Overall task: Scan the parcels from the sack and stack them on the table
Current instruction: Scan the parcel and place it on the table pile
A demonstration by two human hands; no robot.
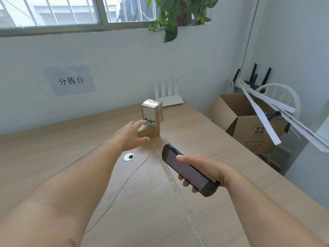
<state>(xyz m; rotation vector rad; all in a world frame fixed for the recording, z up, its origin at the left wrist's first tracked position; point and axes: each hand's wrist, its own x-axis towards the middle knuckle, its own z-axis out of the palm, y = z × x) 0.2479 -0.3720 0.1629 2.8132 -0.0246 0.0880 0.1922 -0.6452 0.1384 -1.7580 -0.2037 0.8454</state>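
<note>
Left hand [130, 135] touches parcel stack [151, 113], table [53, 148] centre; right hand [203, 166] grips scanner [191, 175].

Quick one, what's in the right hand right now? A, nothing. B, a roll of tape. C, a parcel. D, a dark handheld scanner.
D: the right hand grips a dark scanner, thumb on its screen side and the other fingers curled underneath.

Our left grip [130, 136] reaches furthest forward, palm down, fingers straight and a little spread, thumb out to the side. Our right grip [203, 168] sits nearer, curled round a dark flat handheld scanner [191, 175] with the thumb across its face.
</note>
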